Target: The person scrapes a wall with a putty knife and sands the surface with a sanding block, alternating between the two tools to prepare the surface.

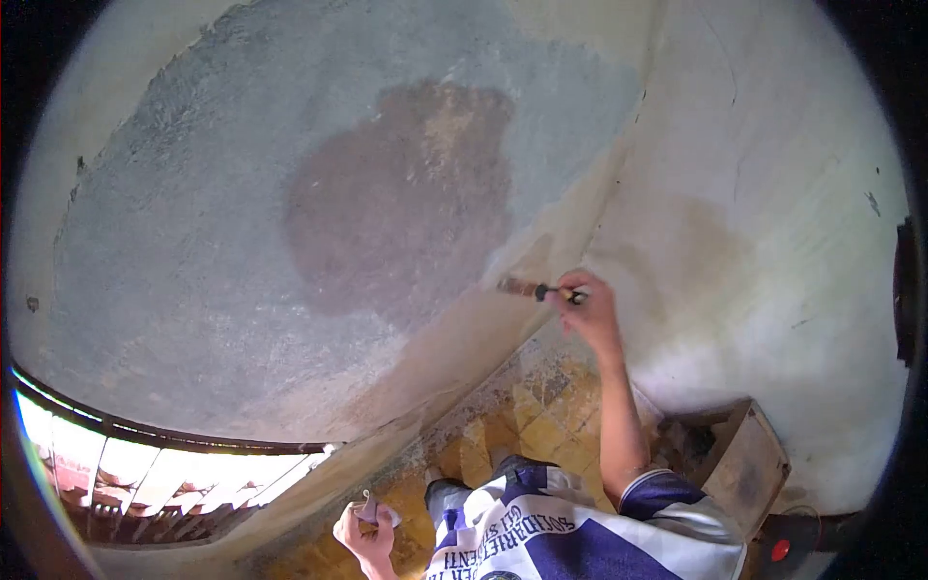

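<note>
My right hand (588, 307) is closed round the dark handle of a scraper (522, 287). Its flat, brownish blade points left and lies at the wall (193, 213), near the corner. Around the blade the surface is pale tan, beside a large rough grey area. A darker brownish patch (396, 203) spreads across the middle of that grey. Low at the left, my left hand (365, 534) is raised in front of my body, its fingers closed on a small folded greyish-purple piece (367, 508). Its material I cannot make out.
A second pale wall (773, 222) meets the first at the right. Yellowish floor tiles (483, 435) carry whitish debris along the wall's foot. A wooden box (749, 469) stands on the right, with dark contents. A barred window opening (155, 474) lies at lower left.
</note>
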A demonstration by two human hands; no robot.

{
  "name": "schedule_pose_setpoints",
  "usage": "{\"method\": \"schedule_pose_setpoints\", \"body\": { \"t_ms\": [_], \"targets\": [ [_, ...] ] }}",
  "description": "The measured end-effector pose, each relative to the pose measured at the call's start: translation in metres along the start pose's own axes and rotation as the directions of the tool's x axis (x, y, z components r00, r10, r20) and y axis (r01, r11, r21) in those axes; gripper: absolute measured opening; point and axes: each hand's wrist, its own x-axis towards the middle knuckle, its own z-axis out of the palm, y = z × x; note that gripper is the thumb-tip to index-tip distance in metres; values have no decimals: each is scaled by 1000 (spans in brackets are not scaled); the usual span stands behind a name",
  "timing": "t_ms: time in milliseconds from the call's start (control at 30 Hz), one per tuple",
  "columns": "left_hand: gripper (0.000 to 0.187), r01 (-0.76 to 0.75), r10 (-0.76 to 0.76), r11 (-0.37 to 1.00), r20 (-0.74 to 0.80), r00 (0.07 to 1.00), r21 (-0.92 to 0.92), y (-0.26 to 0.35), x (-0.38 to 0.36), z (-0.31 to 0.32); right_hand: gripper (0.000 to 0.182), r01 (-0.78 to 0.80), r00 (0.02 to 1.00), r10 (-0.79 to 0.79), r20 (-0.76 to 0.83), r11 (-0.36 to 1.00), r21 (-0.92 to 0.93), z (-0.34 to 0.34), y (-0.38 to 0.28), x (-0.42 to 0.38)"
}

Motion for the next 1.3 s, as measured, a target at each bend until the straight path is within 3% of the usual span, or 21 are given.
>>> {"method": "schedule_pose_setpoints", "body": {
  "t_ms": [67, 133, 167, 233, 333, 400, 433, 533, 567, 667, 733, 800, 867, 900, 1000, 1067, 1100, 1167, 1200, 1267, 1300],
  "targets": [
    [19, 14, -15, 1000, 17, 1000, 19, 0, -3, -1, 22, 79, 968, -61, -242, 995, 66, -11, -57, 2],
    [19, -22, 22, 999, -18, 1000, 26, -2, -4, 3, 28, 174, 923, -120, -367, 978, 118, -27, -90, 7],
    [19, -6, 6, 1000, -15, 1000, 10, -1, -4, 5, 29, 324, 852, -300, -428, 946, -17, -31, -86, 16],
    [18, 23, -23, 999, -7, 1000, -25, 3, -4, 8, 33, 554, 620, -631, -466, 773, -309, -37, -78, 32],
    [15, -199, 194, 980, -144, 970, -18, -12, 0, 22, 29, 596, 665, -426, -613, 798, 92, -10, -76, 39],
    [13, -92, 79, 991, 132, 988, 95, 8, 24, 9, 27, 494, 732, -298, -613, 852, 175, -5, -75, 32],
    [12, -119, 110, 990, 113, 987, 74, 8, 37, 11, 26, 421, 772, -224, -595, 881, 215, -2, -72, 24],
    [14, -135, 131, 980, 36, 991, 147, -14, 64, 6, 26, 388, 806, -226, -548, 900, 199, -5, -50, 15],
    [16, -230, 237, 965, -44, 970, 126, -12, 80, 10, 21, 485, 767, -401, -501, 874, 43, -10, -35, 18],
    [23, -533, 540, 841, -147, 829, 90, -19, 126, 29, 17, 510, 809, -438, -391, 854, 99, -22, -10, 36],
    [25, -678, 724, 679, -103, 682, 280, -12, 160, 35, 21, 528, 835, -439, -331, 808, 262, -13, -10, 46],
    [26, -798, 813, 569, 6, 582, 200, -8, 189, 36, 19, 550, 835, -475, -278, 731, 404, -6, -19, 54],
    [26, -842, 825, 520, 172, 539, 144, -25, 208, 40, 32, 481, 869, -461, -180, 703, 524, -16, -37, 58],
    [26, -851, 833, 469, 203, 515, 235, -26, 211, 45, 38, 445, 885, -434, -171, 676, 587, -24, -49, 59],
    [18, -875, 838, 419, 267, 476, 245, -27, 209, 50, 56, 671, 725, -519, -453, 388, 632, -38, -66, 66],
    [22, -886, 873, 393, 203, 443, 245, -27, 210, 58, 65, 808, 564, -497, -659, 168, 565, -18, -71, 74],
    [25, -890, 887, 383, 172, 430, 250, -27, 210, 58, 72, 773, 634, -255, -730, 185, 607, -1, -53, 87],
    [23, -886, 869, 395, 213, 446, 241, -31, 211, 59, 67, 674, 676, -166, -718, 533, 511, 63, 12, 129],
    [22, -879, 853, 409, 240, 463, 243, -33, 206, 55, 63, 662, 677, -213, -704, 594, 457, 76, 27, 124],
    [20, -879, 819, 400, 327, 470, 261, -34, 205, 49, 56, 636, 686, -297, -664, 688, 349, 87, 51, 109],
    [21, -868, 827, 435, 274, 490, 241, -33, 203, 51, 51, 675, 691, -227, -686, 543, 500, 77, 45, 103]
  ]
}}
